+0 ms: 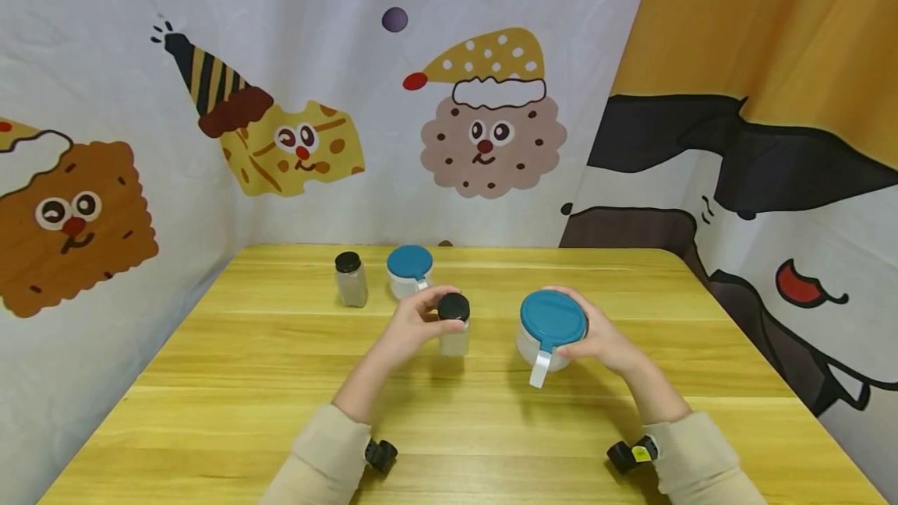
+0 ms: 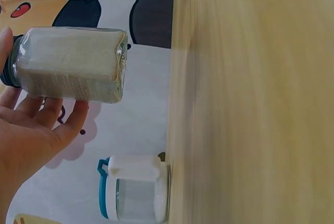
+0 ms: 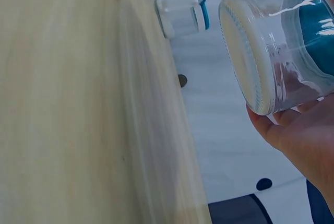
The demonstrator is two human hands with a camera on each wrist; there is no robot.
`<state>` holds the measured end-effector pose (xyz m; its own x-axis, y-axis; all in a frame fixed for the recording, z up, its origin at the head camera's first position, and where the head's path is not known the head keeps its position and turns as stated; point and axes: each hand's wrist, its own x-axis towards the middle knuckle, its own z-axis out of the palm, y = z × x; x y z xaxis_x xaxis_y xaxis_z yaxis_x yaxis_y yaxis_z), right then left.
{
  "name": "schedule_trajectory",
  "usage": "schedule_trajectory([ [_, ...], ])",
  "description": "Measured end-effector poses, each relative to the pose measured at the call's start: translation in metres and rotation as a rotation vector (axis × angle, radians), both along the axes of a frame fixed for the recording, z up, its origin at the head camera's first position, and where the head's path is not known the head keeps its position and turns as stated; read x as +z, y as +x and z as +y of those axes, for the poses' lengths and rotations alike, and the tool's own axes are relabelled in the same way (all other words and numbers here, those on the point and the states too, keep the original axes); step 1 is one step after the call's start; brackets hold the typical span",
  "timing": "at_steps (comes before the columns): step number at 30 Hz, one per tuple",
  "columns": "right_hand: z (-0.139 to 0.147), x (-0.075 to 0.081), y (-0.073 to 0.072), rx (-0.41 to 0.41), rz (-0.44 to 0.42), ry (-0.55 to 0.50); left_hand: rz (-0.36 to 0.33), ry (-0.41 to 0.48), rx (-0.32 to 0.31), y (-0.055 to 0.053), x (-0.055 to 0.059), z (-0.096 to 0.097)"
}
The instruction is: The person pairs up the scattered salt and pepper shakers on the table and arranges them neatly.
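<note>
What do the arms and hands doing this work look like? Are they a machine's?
No, they're a person's. The left hand and right hand wear no gloves. The left sleeve and right sleeve are plain beige. A small black gadget shows at the left cuff; its right-side twin has a yellow patch.

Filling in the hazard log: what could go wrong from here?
1. The left hand holds one black-lidded jar by its upper part, off the table; it might slip and drop.
2. The right hand has the raised blue-lidded jar, wide and smooth-sided; it could slide from the fingers.
3. The standing blue-lidded jar appears just beyond the left hand; reaching farther might knock it.
</note>
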<state>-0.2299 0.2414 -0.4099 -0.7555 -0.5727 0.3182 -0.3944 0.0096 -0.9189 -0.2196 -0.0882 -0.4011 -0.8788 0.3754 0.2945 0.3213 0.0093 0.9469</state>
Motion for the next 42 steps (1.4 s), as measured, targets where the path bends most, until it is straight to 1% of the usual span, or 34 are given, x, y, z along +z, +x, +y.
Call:
schedule_trajectory([
  [4, 0.006, 0.002, -0.001, 0.023, -0.033, -0.003, 0.01, 0.001, -0.013, 0.0, 0.0, 0.006],
  [7, 0.01, 0.003, -0.002, 0.045, -0.044, -0.012, 0.005, 0.001, -0.02, 0.001, 0.001, 0.01],
  [12, 0.018, 0.004, -0.005, 0.07, -0.032, -0.032, 0.002, 0.008, -0.033, 0.002, 0.002, 0.015],
  [17, 0.024, 0.004, -0.007, 0.097, -0.015, -0.035, 0.002, 0.001, -0.04, 0.002, 0.001, 0.021],
  [25, 0.033, 0.002, -0.007, 0.114, -0.023, -0.046, 0.028, 0.004, -0.077, -0.001, -0.002, 0.03],
  [29, 0.038, 0.002, -0.008, 0.125, -0.009, -0.037, 0.033, -0.007, -0.078, -0.003, -0.002, 0.036],
  [31, 0.039, 0.002, -0.008, 0.125, -0.004, -0.025, 0.022, -0.018, -0.074, -0.003, -0.001, 0.04],
  [36, 0.043, 0.002, -0.007, 0.136, -0.011, -0.019, 0.01, -0.034, -0.074, 0.01, 0.019, 0.046],
  [38, 0.045, 0.001, -0.006, 0.149, -0.012, -0.03, 0.017, -0.035, -0.077, 0.015, 0.026, 0.048],
  [42, 0.051, -0.002, -0.007, 0.161, -0.005, -0.037, 0.009, -0.032, -0.084, 0.015, 0.025, 0.052],
])
